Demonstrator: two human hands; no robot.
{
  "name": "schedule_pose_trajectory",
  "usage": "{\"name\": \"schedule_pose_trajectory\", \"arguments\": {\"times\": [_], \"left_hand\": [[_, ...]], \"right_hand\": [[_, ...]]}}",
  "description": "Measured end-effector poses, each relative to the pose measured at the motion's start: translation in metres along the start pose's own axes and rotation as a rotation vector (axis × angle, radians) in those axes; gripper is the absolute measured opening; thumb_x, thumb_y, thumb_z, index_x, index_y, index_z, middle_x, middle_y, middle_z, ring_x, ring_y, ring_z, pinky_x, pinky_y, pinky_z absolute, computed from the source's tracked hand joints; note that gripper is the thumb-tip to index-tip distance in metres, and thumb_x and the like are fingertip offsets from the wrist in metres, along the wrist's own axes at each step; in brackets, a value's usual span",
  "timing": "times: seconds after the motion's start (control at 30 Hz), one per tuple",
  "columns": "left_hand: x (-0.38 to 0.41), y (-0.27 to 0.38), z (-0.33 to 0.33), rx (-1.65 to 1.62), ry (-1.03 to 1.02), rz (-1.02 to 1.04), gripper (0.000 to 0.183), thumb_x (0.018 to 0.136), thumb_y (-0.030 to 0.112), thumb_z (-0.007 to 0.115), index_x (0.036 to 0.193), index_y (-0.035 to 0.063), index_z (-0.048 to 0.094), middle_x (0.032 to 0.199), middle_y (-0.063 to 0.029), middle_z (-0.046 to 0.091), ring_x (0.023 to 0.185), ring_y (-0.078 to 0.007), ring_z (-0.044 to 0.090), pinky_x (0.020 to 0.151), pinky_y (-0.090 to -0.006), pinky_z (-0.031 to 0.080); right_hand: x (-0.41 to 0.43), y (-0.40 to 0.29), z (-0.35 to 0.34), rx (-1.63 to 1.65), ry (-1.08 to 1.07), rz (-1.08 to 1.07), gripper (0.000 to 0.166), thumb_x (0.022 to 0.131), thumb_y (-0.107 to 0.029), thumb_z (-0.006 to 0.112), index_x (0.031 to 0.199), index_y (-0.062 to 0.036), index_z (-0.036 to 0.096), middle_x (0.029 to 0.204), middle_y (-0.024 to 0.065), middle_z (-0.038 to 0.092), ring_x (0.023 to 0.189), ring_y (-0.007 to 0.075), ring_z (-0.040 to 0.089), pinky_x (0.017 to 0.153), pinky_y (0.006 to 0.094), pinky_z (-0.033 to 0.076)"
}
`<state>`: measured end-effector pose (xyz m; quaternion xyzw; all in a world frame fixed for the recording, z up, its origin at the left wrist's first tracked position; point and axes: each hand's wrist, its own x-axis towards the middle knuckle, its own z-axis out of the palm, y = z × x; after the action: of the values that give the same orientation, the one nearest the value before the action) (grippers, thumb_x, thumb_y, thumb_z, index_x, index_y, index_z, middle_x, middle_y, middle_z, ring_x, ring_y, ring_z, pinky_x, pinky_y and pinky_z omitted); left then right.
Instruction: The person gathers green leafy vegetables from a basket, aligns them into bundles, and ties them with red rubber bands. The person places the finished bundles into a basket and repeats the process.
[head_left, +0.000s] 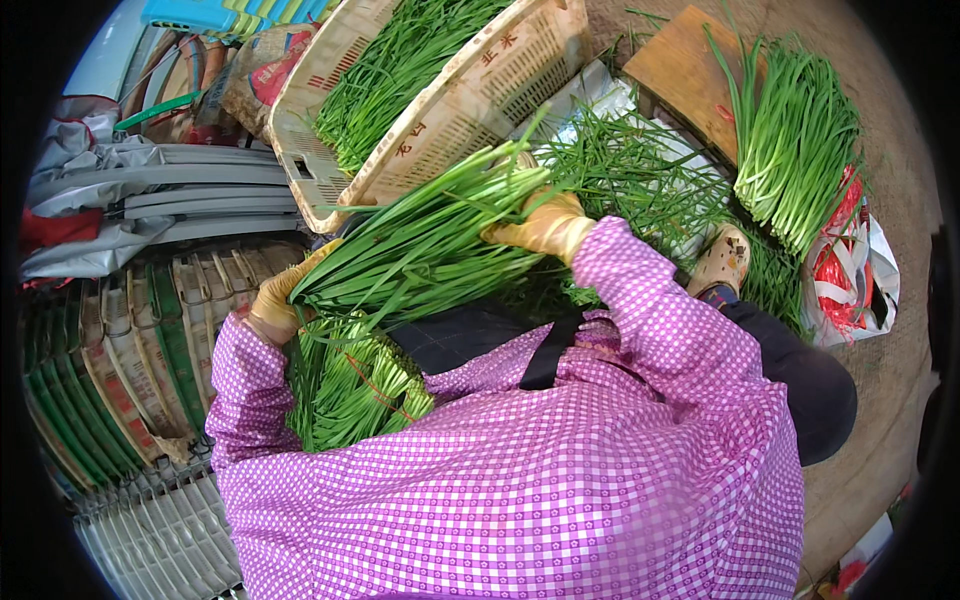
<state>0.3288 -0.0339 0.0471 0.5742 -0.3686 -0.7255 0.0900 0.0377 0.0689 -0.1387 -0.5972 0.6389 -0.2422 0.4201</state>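
Both my hands wear yellowish gloves and hold a bundle of long green Chinese chives (420, 240) across my lap. My left hand (281, 300) grips the dark leafy end, and my right hand (544, 225) is closed round the part near the pale cut ends. Beneath my left forearm lies a pile of chives (352, 405) with a red tie round some of them. More chives (409, 75) fill part of a cream plastic crate (480, 97) just beyond the bundle. Loose, tangled chives (622, 172) lie on silvery sheeting beside my right hand.
At right, a chive bunch (799, 142) rests against a small wooden stool (694, 67), near a white bag with red plastic twine (847, 277). My clog (724, 259) stands among loose leaves. Stacked crates (135, 360) and folded grey sheeting (210, 187) line the left.
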Motion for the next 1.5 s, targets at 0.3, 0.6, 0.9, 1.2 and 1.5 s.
{"name": "schedule_pose_trajectory", "arguments": {"times": [0.3,0.6,0.9,1.2,1.5], "left_hand": [[0.000,-0.011,0.019,0.462,-0.182,0.284,0.044,0.085,-0.004,0.044,0.129,-0.0022,0.037,0.130,-0.0101,0.043,0.112,-0.0141,0.048,0.098,-0.0271,0.039],[0.006,-0.004,0.024,0.233,-0.175,0.101,0.050,0.082,-0.008,0.048,0.131,-0.0012,0.035,0.129,-0.0092,0.045,0.113,-0.0139,0.047,0.098,-0.0277,0.038],[0.007,-0.006,0.023,0.652,-0.144,0.238,0.057,0.077,-0.012,0.055,0.130,0.0002,0.037,0.131,-0.0101,0.043,0.112,-0.0111,0.047,0.096,-0.0251,0.038],[0.006,0.000,0.013,0.436,-0.101,0.173,0.050,0.082,-0.002,0.053,0.130,0.0012,0.039,0.128,-0.0121,0.046,0.112,-0.0158,0.049,0.096,-0.0276,0.039],[-0.002,0.002,0.019,0.325,0.007,0.097,0.059,0.076,-0.007,0.055,0.131,0.0095,0.040,0.118,-0.0108,0.055,0.102,-0.0191,0.057,0.088,-0.0311,0.045]], "right_hand": [[0.003,-0.011,0.004,-0.309,0.122,0.032,0.034,0.077,-0.039,0.050,0.078,-0.0096,0.068,0.082,0.0111,0.064,0.098,0.0302,0.052,0.088,0.0423,0.033],[-0.001,0.007,0.019,-0.074,0.694,-0.095,0.022,0.065,-0.032,0.064,0.072,-0.0113,0.065,0.079,0.0088,0.060,0.084,0.0293,0.052,0.085,0.0418,0.031],[-0.011,0.040,-0.022,0.072,-0.053,0.233,0.048,0.077,-0.046,0.051,0.093,-0.0031,0.063,0.092,0.0216,0.061,0.090,0.0356,0.056,0.081,0.0388,0.043],[-0.040,0.157,-0.012,-0.032,0.233,0.692,0.036,0.085,-0.041,0.048,0.098,-0.0108,0.062,0.085,0.0113,0.062,0.073,0.0236,0.059,0.072,0.0399,0.046],[-0.044,0.092,0.013,0.982,0.109,0.273,0.099,0.059,-0.028,0.077,0.139,-0.0122,0.022,0.142,0.0159,0.023,0.133,0.0297,0.018,0.109,0.0385,0.013]]}}
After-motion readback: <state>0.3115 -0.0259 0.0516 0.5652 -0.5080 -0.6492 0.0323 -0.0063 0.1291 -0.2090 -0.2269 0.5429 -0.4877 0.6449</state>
